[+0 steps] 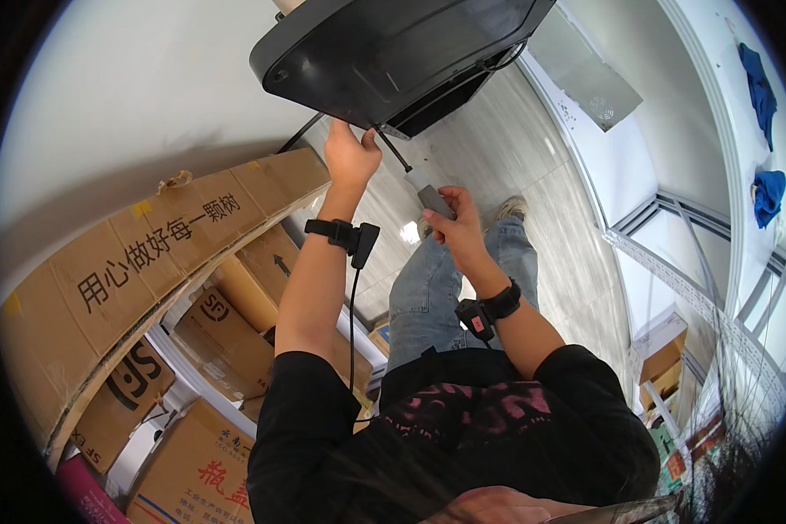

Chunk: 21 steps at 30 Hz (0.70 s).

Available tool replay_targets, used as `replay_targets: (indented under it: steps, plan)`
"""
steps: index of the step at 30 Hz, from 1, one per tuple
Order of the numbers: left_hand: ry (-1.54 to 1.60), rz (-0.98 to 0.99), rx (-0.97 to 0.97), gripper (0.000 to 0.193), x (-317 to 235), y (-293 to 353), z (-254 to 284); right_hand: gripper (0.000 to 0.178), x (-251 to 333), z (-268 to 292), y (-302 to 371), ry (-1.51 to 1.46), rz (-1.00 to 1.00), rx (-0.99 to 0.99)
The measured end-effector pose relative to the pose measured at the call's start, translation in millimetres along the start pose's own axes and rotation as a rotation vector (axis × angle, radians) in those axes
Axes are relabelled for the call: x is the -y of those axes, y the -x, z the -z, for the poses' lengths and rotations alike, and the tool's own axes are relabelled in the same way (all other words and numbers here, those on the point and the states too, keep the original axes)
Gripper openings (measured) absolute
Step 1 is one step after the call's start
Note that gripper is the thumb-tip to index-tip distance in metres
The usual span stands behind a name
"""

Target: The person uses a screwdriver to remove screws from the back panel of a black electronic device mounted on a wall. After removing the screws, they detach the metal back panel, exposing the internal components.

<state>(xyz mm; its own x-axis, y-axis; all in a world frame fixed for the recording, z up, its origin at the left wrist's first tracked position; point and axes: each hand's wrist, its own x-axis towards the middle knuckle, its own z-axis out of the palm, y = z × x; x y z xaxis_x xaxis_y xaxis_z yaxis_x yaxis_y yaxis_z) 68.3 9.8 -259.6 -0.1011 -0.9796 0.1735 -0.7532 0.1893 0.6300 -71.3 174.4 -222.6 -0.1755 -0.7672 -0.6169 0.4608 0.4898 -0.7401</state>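
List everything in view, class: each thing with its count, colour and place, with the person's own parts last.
Equipment housing: one, black, top centre
Rod: one, dark, below the housing
Handheld piece: one, grey, in the right hand; kind unclear
Cardboard boxes: several, brown, left and lower right
Pink item: one, lower left edge
Sheet: one, grey, upper right
Cloths: two, blue, far right
Floor: one, pale grey, centre
Wrist straps: two, black, one per wrist
T-shirt: one, black, bottom centre
Jeans: one pair, blue, centre
Left hand: one, bare, at the housing's lower edge
Right hand: one, bare, around the handheld piece
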Motion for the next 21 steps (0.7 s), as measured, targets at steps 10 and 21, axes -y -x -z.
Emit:
replay_targets:
  steps: [10,21]
  plan:
    - [0.037,0.018,0.003,0.046,0.8,0.0,-0.7,0.026,-8.7,9.1,-5.0,-0.167,-0.046,0.041]
    - [0.028,0.019,-0.006,0.045,0.2,1.8,-1.2,0.024,-9.5,17.8,-3.1,-0.164,-0.051,0.063]
